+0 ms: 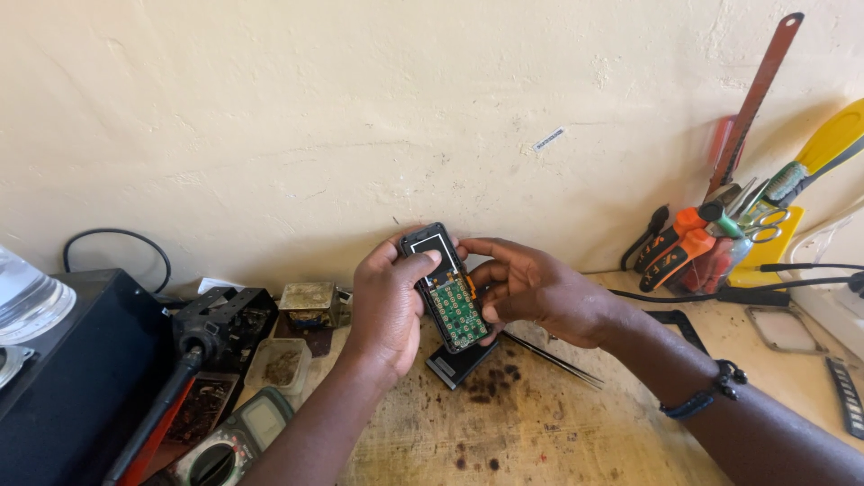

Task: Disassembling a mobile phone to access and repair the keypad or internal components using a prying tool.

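Holding an opened phone (447, 286) above the worktop (540, 423), both hands grip it: the left hand (389, 301) has its fingers wrapped round one edge, thumb on the screen, while the right hand (533, 290) pinches the opposite edge. A black cover (459, 363) and tweezers (553, 360) lie just below.

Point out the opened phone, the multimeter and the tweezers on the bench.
opened phone (453, 301): head view, on its green circuit board.
multimeter (236, 443): head view, on its casing below the display.
tweezers (553, 362): head view, mid-length of the thin arms.
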